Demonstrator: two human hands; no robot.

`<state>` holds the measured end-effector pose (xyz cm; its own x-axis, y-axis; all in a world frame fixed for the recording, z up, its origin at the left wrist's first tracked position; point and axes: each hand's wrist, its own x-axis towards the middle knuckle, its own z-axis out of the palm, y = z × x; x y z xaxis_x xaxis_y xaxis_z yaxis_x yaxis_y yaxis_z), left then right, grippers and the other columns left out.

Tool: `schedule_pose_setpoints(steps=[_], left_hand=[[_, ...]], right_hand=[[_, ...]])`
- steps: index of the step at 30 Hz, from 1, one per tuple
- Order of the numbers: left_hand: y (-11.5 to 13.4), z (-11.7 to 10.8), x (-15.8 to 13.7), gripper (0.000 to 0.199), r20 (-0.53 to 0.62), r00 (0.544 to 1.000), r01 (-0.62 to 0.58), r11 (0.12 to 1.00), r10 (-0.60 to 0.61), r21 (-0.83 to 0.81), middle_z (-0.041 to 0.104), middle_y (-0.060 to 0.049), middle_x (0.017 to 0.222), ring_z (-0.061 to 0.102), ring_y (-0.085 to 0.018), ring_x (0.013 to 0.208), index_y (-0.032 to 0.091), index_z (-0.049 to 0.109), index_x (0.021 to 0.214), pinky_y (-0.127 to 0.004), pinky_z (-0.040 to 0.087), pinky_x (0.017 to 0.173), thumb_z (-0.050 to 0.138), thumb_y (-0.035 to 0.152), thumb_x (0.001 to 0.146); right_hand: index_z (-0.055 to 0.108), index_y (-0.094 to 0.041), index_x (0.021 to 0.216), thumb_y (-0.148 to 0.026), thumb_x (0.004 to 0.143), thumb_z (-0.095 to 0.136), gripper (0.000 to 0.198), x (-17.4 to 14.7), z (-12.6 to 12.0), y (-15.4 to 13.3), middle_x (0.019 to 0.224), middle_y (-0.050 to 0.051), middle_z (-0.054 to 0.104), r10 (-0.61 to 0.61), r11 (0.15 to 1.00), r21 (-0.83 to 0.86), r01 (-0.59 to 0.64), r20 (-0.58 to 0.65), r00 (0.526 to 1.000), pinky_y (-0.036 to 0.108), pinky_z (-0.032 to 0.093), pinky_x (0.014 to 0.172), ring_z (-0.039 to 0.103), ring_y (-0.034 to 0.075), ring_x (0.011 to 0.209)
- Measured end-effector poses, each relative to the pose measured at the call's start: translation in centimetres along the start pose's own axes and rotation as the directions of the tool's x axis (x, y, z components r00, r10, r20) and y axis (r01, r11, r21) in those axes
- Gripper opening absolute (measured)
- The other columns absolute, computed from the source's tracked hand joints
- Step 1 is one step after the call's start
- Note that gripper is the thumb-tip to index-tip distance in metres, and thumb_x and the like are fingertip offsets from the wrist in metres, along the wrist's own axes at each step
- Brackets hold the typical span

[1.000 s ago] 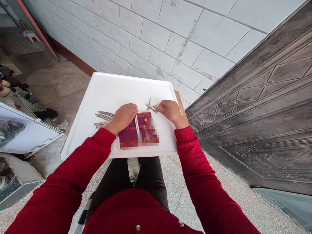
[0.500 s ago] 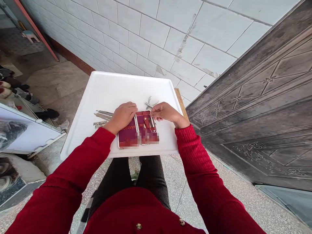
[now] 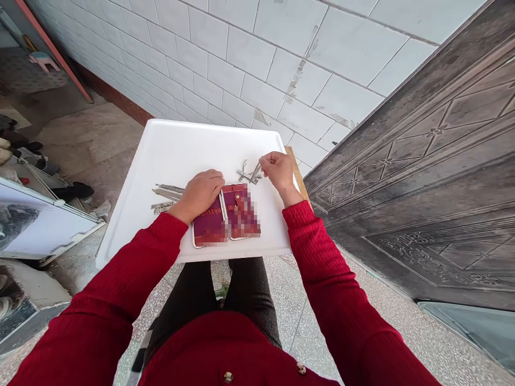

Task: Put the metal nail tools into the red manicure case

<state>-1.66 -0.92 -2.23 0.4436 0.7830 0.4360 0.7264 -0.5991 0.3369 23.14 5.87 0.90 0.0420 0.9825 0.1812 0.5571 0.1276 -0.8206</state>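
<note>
lying open on the table point(image 3: 189, 147), the case point(image 3: 207, 225) is sitting partly under your left hand point(image 3: 204, 194); whether its fingers are gripping, i cannot tell. beyond, your right hand point(image 3: 279, 170) is pinching a tool point(image 3: 256, 170) beside other tools point(image 3: 242, 175); the wall point(image 3: 225, 69) is standing behind.

White tabletop point(image 3: 181, 150), open red-and-purple case point(image 3: 207, 225), metal tools point(image 3: 168, 191) beside it, apparently small clippers point(image 3: 243, 175) beyond
</note>
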Motion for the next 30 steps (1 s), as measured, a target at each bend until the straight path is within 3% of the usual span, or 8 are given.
schedule_pose_setpoints(steps=[6,11,15,17,19,25,28,30], left_hand=[[0.0,-0.1,0.1,0.033,0.005,1.0,-0.004,1.0,0.004,-0.007,0.075,-0.009,0.11,0.066,-0.026,0.104,0.021,0.069,0.091,-0.042,0.054,0.092,0.04,0.023,0.106],[-0.1,0.0,0.1,0.033,0.0,1.0,-0.009,1.0,0.009,-0.006,0.075,-0.009,0.109,0.066,-0.026,0.104,0.021,0.07,0.091,-0.042,0.054,0.093,0.04,0.022,0.106],[-0.1,0.0,0.1,0.033,-0.006,1.0,-0.011,1.0,0.011,0.01,0.075,-0.008,0.107,0.066,-0.025,0.102,0.022,0.069,0.09,-0.04,0.054,0.091,0.041,0.022,0.106],[-0.1,0.0,0.1,0.033,-0.005,1.0,-0.017,1.0,0.017,0.019,0.074,-0.008,0.105,0.066,-0.025,0.1,0.022,0.068,0.088,-0.04,0.054,0.089,0.041,0.022,0.106],[0.0,0.1,0.1,0.033,-0.009,1.0,-0.021,0.999,0.021,0.027,0.074,-0.008,0.104,0.066,-0.026,0.1,0.021,0.069,0.088,-0.04,0.054,0.089,0.041,0.022,0.106],[-0.1,0.3,0.0,0.032,0.0,1.0,-0.001,0.999,0.001,0.045,0.075,-0.009,0.107,0.067,-0.026,0.102,0.02,0.071,0.091,-0.042,0.054,0.091,0.043,0.02,0.105],[-0.3,0.6,0.0,0.033,-0.01,1.0,-0.012,0.999,0.013,0.047,0.076,-0.009,0.107,0.067,-0.026,0.102,0.019,0.072,0.091,-0.042,0.054,0.092,0.042,0.017,0.105],[-0.5,0.9,0.1,0.033,-0.021,0.999,-0.025,0.998,0.026,0.05,0.076,-0.009,0.105,0.067,-0.026,0.101,0.019,0.072,0.089,-0.041,0.054,0.092,0.043,0.016,0.105]], right_hand=[[0.064,-0.021,0.077,-0.03,0.087,0.066,0.014,0.7,2.0,0.0,0.067,-0.001,0.067,0.018,0.998,-0.056,-0.014,0.073,0.997,0.03,0.049,0.068,0.063,0.016,0.062],[0.067,-0.02,0.081,-0.027,0.088,0.065,0.01,-0.7,1.2,-1.1,0.073,0.0,0.069,-0.051,0.995,-0.087,0.054,0.037,0.998,0.028,0.047,0.068,0.062,0.016,0.066],[0.065,-0.02,0.065,-0.025,0.087,0.069,0.023,-3.1,0.0,-3.1,0.062,-0.001,0.065,0.002,0.985,-0.167,0.052,0.307,0.952,0.028,0.043,0.062,0.056,0.014,0.057],[0.064,-0.02,0.059,-0.025,0.088,0.07,0.03,-4.3,-0.4,-4.3,0.055,-0.001,0.062,0.062,0.949,-0.303,0.089,0.455,0.888,0.03,0.041,0.06,0.053,0.014,0.053],[0.065,-0.019,0.056,-0.025,0.091,0.069,0.035,-5.3,-0.5,-5.5,0.055,0.001,0.063,0.113,0.882,-0.444,0.158,0.524,0.844,0.03,0.041,0.061,0.054,0.015,0.054],[0.078,-0.015,0.077,-0.023,0.094,0.069,0.02,-6.1,0.4,-7.9,0.077,0.008,0.077,0.219,0.641,-0.717,0.273,0.512,0.831,0.029,0.046,0.067,0.069,0.02,0.077],[0.078,-0.013,0.076,-0.019,0.093,0.068,0.02,-5.8,0.7,-8.7,0.075,0.01,0.078,0.268,0.583,-0.753,0.306,0.534,0.802,0.029,0.05,0.071,0.073,0.022,0.081],[0.076,-0.013,0.07,-0.014,0.09,0.068,0.022,-5.7,0.8,-9.2,0.072,0.009,0.078,0.317,0.586,-0.751,0.304,0.558,0.767,0.028,0.052,0.071,0.073,0.021,0.079]])
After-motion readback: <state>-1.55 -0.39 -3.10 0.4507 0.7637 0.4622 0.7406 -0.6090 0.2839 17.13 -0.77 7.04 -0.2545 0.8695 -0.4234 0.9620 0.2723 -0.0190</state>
